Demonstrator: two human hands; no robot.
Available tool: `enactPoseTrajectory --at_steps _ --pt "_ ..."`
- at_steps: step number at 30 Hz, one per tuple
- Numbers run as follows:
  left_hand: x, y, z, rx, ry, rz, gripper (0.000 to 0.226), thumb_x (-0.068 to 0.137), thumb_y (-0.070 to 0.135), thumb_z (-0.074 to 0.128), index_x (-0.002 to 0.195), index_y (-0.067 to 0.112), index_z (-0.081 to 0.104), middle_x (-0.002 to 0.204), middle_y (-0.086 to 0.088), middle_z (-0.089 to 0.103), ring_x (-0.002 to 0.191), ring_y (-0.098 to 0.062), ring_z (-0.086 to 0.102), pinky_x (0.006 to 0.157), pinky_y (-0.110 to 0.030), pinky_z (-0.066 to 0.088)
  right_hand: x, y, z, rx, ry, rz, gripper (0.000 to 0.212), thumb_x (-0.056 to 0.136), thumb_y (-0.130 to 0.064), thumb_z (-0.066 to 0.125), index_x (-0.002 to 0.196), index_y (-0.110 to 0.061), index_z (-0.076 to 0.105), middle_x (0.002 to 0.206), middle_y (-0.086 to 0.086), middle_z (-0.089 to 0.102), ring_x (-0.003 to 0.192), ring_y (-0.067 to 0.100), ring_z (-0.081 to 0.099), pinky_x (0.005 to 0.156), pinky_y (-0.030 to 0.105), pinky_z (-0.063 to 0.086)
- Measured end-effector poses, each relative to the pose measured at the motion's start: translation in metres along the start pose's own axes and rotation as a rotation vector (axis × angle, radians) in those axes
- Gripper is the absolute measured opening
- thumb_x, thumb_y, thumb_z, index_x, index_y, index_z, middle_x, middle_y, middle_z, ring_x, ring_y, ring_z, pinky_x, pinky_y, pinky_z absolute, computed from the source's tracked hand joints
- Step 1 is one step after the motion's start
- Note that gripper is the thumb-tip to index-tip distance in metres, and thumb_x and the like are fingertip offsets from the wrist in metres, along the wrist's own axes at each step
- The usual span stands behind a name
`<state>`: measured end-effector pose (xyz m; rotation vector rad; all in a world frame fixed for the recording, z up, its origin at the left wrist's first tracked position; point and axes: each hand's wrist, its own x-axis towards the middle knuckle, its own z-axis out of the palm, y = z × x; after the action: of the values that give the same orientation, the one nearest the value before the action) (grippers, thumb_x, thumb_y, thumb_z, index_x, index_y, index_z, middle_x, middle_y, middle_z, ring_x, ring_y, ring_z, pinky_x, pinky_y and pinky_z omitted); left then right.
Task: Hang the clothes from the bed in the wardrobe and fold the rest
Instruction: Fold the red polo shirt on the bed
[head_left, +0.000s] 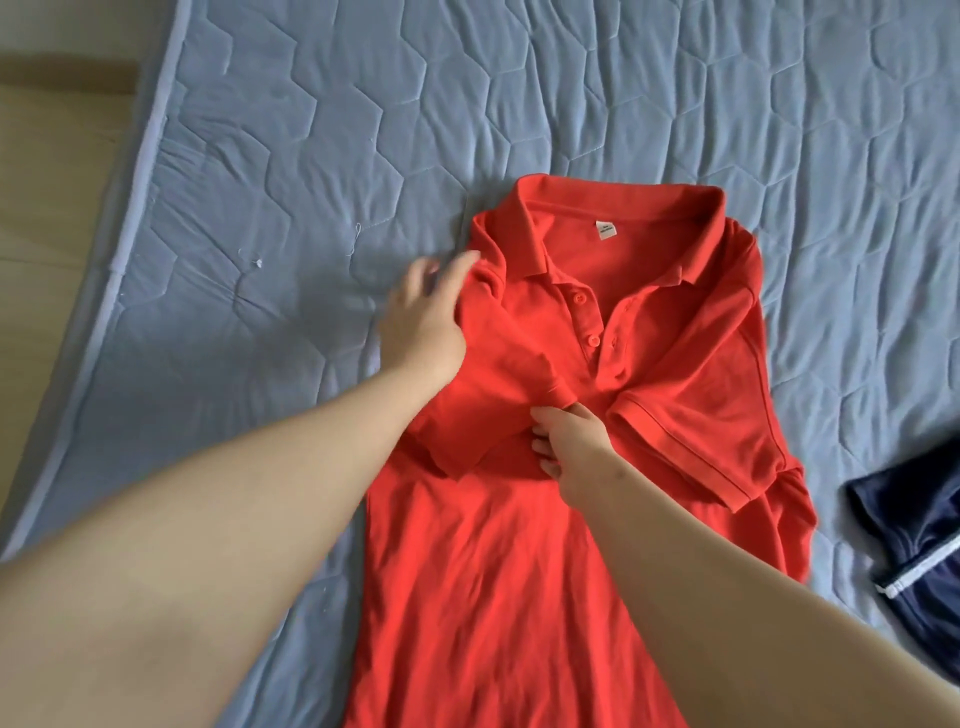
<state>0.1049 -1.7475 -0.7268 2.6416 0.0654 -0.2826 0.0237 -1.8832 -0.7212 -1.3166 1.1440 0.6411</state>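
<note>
Forearms over red polo (519, 545), hem cut off

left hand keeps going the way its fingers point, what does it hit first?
Probably nothing beyond the red polo shirt its fingertips already touch. The left hand points up-right at the folded shoulder; next in line is the collar. Depth is unclear.

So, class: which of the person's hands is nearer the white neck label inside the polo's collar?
Left. The left hand lies at the shoulder, beside the collar holding the label. The right hand is lower, at the folded sleeve.
</note>
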Motion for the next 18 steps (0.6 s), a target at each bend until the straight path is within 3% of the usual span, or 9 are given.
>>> enactPoseTrajectory --at_steps 2,5,8,12,14,16,18 --pt "0.016 0.007 -0.008 0.187 -0.164 0.265 0.077 0.079 -0.007 0.038 0.132 0.049 0.041 0.151 0.008 0.018 0.125 -0.026 0.032 0.1 -0.039 0.032 0.005 0.0 -0.002 -0.017 -0.015 0.019 0.02 0.09 -0.011 0.053 0.073 -0.021 0.05 0.067 -0.002 0.047 0.055 0.011 0.038 0.052 0.023 0.029" --pt "0.044 0.01 -0.02 0.404 -0.324 0.388 0.051 0.084 0.005 0.045 0.111 0.044 0.061 0.151 0.009 0.02 0.126 -0.027 0.029 0.098 -0.039 0.029 0.01 0.002 -0.003 -0.026 -0.027 0.034 0.02 0.089 -0.012 0.054 0.072 -0.021 0.049 0.067 -0.002 0.048 0.055 0.011 0.038 0.051 0.022 0.029" --pt "0.066 0.01 -0.034 0.546 -0.224 0.394 0.031 0.081 0.012 0.052 0.099 0.032 0.068 0.137 0.005 0.039 0.12 -0.026 0.035 0.093 -0.038 0.029 0.011 0.002 -0.003 -0.017 -0.067 0.017 0.024 0.086 -0.01 0.058 0.067 -0.02 0.046 0.065 -0.003 0.045 0.054 0.01 0.036 0.044 0.019 0.028" --pt "0.075 0.008 -0.042 0.665 -0.036 0.357 0.028 0.08 0.008 0.051 0.101 0.019 0.065 0.119 -0.005 0.048 0.112 -0.029 0.042 0.089 -0.039 0.031 0.009 -0.008 0.006 0.055 -0.14 -0.026 0.027 0.087 -0.01 0.056 0.065 -0.019 0.043 0.07 -0.004 0.051 0.063 0.011 0.047 0.054 0.024 0.029" --pt "0.072 0.007 -0.037 0.574 -0.034 0.197 0.034 0.083 0.005 0.047 0.113 0.018 0.056 0.125 -0.008 0.045 0.114 -0.032 0.044 0.09 -0.042 0.035 0.011 -0.011 0.01 0.127 -0.141 0.006 0.018 0.092 -0.011 0.049 0.077 -0.021 0.048 0.075 -0.003 0.056 0.067 0.013 0.055 0.067 0.027 0.037" --pt "0.065 0.007 -0.027 0.292 -0.075 -0.036 0.04 0.089 0.011 0.044 0.128 0.021 0.044 0.134 -0.01 0.04 0.118 -0.035 0.044 0.094 -0.043 0.037 0.014 -0.01 0.011 0.142 -0.099 0.041 0.009 0.095 -0.012 0.043 0.093 -0.017 0.05 0.078 0.0 0.058 0.067 0.014 0.059 0.08 0.032 0.041" --pt "0.051 0.003 -0.013 -0.022 -0.106 -0.178 0.051 0.092 0.033 0.046 0.14 0.019 0.031 0.141 -0.014 0.036 0.127 -0.034 0.04 0.102 -0.042 0.034 0.016 -0.005 0.011 0.079 -0.048 0.048 0.007 0.095 -0.016 0.044 0.1 -0.017 0.048 0.076 0.0 0.059 0.063 0.013 0.059 0.074 0.031 0.044"
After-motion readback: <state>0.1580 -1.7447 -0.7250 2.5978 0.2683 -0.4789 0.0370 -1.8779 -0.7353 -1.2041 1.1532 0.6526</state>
